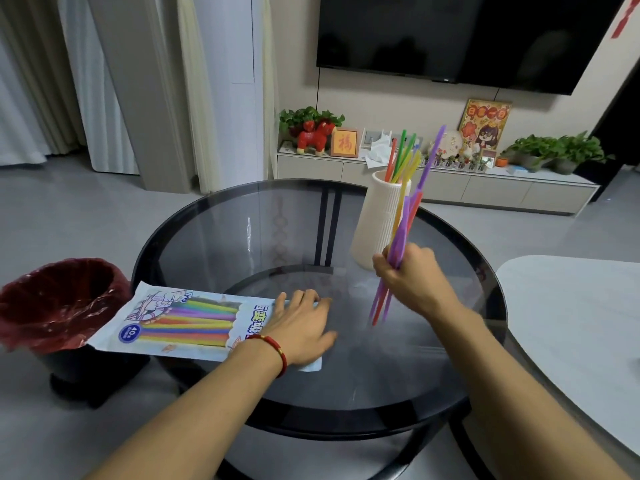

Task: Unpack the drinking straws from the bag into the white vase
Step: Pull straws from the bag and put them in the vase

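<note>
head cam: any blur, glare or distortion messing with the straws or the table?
Head view: the straws in the right hand are motion-smeared at their lower ends; the glass table carries a bright reflection streak and mirrors the hands; wide-angle bending curves the room edges; the vase and bag stay readable.

— What sort of place is this?
— A home's living room: a wall-mounted television point(485, 36) above a low white cabinet point(433, 183) with potted plants point(554, 150), long curtains point(69, 81), and a round glass coffee table point(277, 237).
</note>
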